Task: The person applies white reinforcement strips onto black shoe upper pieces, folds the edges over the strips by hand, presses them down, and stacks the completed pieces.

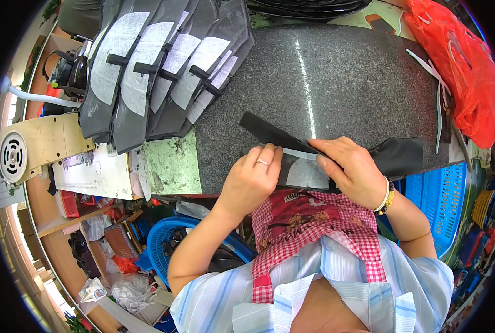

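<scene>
A black leather-like piece [397, 155] lies along the near edge of a dark speckled stone slab [370, 72]. Its middle carries a whitish backing patch [307, 173] and a pale strip, and one black flap [270, 132] sticks out toward the far left. My left hand [253, 177], with a ring on one finger, pinches the piece at its left part. To the right, my right hand [353, 169] has thumb and fingers closed on the upper edge of the same piece. The part under my fingers is hidden.
At the far left rises a fanned stack of black pieces [164, 72] with white patches and short black tabs. A red plastic bag [458, 66] and thin white strips [425, 64] lie at the far right. Blue baskets [161, 244] stand below the slab; a sewing machine [72, 69] is at left.
</scene>
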